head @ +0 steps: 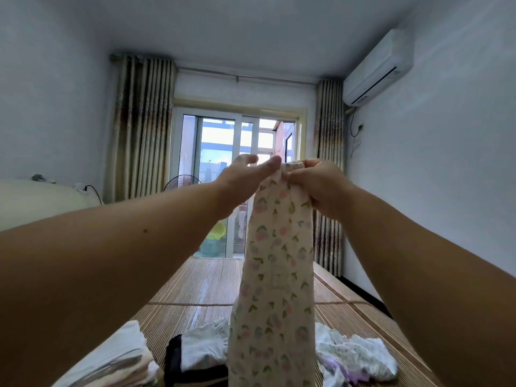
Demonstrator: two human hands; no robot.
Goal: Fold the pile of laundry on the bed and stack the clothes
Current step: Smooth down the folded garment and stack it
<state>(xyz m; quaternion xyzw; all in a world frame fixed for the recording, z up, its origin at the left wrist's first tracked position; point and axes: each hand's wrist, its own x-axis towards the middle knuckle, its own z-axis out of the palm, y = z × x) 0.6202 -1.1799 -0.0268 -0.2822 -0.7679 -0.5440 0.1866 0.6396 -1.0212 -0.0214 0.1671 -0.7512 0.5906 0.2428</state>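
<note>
Both arms raised in front of the camera. Right hand (315, 185) grips the top edge of a floral garment (276, 275), fingers curled round bunched fabric. Left hand (245, 174) is beside it with fingers straight and spread, holding nothing; its fingertips reach the garment's top edge, contact unclear. The garment is cream with pink and green flower print. It hangs straight down in a long narrow strip, held up above the bed. Its lower end drops to the bottom of the frame, so it's unclear if it touches the bed. The bed is covered with a striped brown mat (195, 289). On the mat, bottom left, lies a pale folded stack (111, 361). Next to that is a black-and-white piece (195, 356), partly behind the hanging garment. Bottom right is a crumpled white and purple pile (354, 358), unfolded. Background: window (237, 163) with striped curtains (142, 127) either side, air conditioner (377, 68) high on the right wall, fan (181, 181) and green basket (209, 244) near the window.
</note>
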